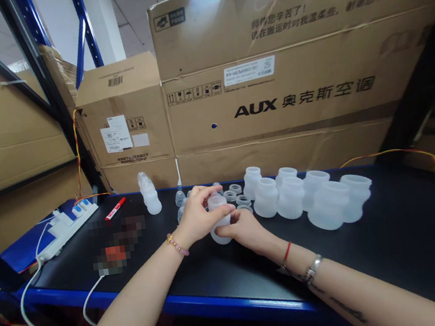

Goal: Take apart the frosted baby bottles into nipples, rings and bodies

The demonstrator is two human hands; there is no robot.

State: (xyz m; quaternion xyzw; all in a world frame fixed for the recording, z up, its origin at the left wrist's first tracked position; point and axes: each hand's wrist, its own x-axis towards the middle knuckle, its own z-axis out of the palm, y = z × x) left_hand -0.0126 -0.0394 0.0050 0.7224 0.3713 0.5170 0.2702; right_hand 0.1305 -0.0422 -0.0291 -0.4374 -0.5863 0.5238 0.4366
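My left hand (198,217) and right hand (243,232) grip a frosted bottle (220,237)
Left fingers (223,205) wrap its top, right fingers (227,230) pinch its side, just left of the bottle row (311,198).

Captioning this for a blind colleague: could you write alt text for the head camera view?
The left hand and right hand hold a frosted plastic bottle over a black workbench. More frosted bottle bodies stand to the right, before large AUX cardboard cartons.

One camera, worn on my head, faces forward and down over the black workbench (234,284), viewing my left hand (199,215) and right hand (247,230) at close range, with stacked cartons (273,101) beyond.
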